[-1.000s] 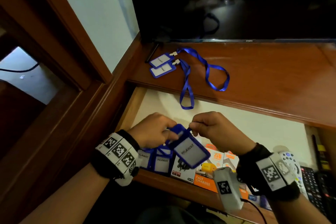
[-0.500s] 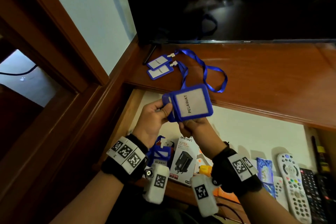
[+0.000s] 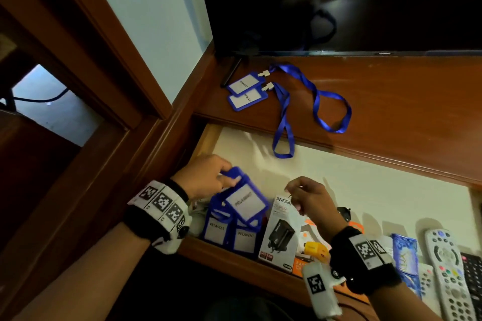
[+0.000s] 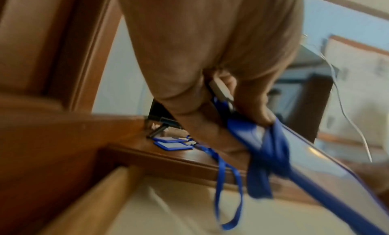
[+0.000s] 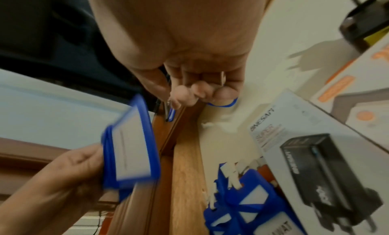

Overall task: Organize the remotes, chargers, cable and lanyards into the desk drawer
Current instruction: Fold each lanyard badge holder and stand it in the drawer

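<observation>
The left hand (image 3: 206, 177) is pinching a blue badge holder (image 3: 245, 202) by its top edge, with the wrapped strap bunched under the fingers, and it's hanging tilted over the front left corner of the open drawer (image 3: 365, 190), right above two more PELAWAT badges (image 3: 230, 234) that are standing against the front wall. The right hand (image 3: 307, 200) is hovering just beside it over the black charger box (image 3: 283, 234), fingers loosely curled and holding nothing. Room-wise, the back half of the drawer floor is sitting bare and pale, while the front edge is packed in a row: badges, charger boxes, a blue packet (image 3: 405, 255), then the white remote (image 3: 448, 268) off to the right. Two lanyards (image 3: 300, 101) are lying on the desk top (image 3: 391, 101), and one strap loop is drooping over the desk edge into the drawer opening. The left wrist view is showing the knotted strap (image 4: 267, 155) against the holder, which the head view is hiding; the right wrist view is catching the white card face of the held badge (image 5: 131, 148), blurry, so the print isn't readable there
</observation>
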`<move>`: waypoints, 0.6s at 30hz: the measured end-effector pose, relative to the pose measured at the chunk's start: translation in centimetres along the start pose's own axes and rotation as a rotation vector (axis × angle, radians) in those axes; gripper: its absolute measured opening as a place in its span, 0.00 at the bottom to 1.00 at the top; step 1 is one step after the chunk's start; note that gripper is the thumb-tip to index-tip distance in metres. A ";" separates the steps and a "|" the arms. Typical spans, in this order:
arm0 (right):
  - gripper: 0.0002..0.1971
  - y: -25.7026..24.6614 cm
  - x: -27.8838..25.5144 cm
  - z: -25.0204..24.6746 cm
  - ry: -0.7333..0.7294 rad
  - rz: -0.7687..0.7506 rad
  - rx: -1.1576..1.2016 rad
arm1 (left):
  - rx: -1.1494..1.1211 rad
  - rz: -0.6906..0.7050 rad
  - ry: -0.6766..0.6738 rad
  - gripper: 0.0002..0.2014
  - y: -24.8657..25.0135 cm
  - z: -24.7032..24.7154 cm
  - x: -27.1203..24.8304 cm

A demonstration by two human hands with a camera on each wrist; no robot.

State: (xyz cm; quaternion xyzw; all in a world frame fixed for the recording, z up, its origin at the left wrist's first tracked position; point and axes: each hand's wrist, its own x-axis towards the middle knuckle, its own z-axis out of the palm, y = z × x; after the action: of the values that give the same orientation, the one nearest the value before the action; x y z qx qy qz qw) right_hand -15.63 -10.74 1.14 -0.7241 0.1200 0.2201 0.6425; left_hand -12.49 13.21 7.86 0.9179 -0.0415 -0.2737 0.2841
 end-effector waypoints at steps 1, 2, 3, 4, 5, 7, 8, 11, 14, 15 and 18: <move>0.09 0.0 0.6 -0.1 0.035 0.013 -0.022 | 0.147 -0.022 -0.081 0.09 -0.3 0.0 0.2; 0.08 -0.3 1.2 -0.1 0.059 0.018 -0.041 | 0.283 -0.036 -0.156 0.10 -0.4 0.2 0.4; 0.08 -0.8 1.8 0.0 0.071 0.019 -0.055 | 0.411 -0.032 -0.220 0.12 -0.5 0.6 0.6; 0.08 -1.4 2.5 0.1 0.076 0.014 -0.070 | 0.518 -0.023 -0.282 0.13 -0.7 1.2 0.8; 0.07 -2.1 3.3 0.3 0.077 0.003 -0.090 | 0.605 -0.006 -0.339 0.14 -0.8 1.8 1.0; 0.08 -3.8 5.0 0.8 0.082 -0.043 -0.131 | 0.718 0.033 -0.428 0.14 -1.1 3.0 1.5; 0.09 -4.7 6.1 1.0 0.092 -0.075 -0.154 | 0.746 0.053 -0.451 0.13 -1.2 3.5 1.8; 0.13 -7.3 9.7 1.5 0.134 -0.166 -0.249 | 0.776 0.098 -0.453 0.08 -1.9 4.5 2.6; 0.12 -9.5 13.2 2.3 0.174 -0.213 -0.341 | 0.768 0.133 -0.400 0.08 -2.9 5.5 3.2; 0.11 -10.0 14.2 2.6 0.191 -0.224 -0.374 | 0.759 0.134 -0.384 0.08 -3.2 5.7 3.4; 0.09 -11.3 17.2 3.8 0.251 -0.268 -0.499 | 0.727 0.140 -0.349 0.07 -4.1 6.4 3.9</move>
State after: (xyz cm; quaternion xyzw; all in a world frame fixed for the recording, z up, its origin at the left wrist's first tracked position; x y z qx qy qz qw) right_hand 3.91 -3.50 2.65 -0.8903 0.0438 0.0649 0.4486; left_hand -12.93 12.54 -0.64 0.8933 -0.2453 -0.3731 -0.0521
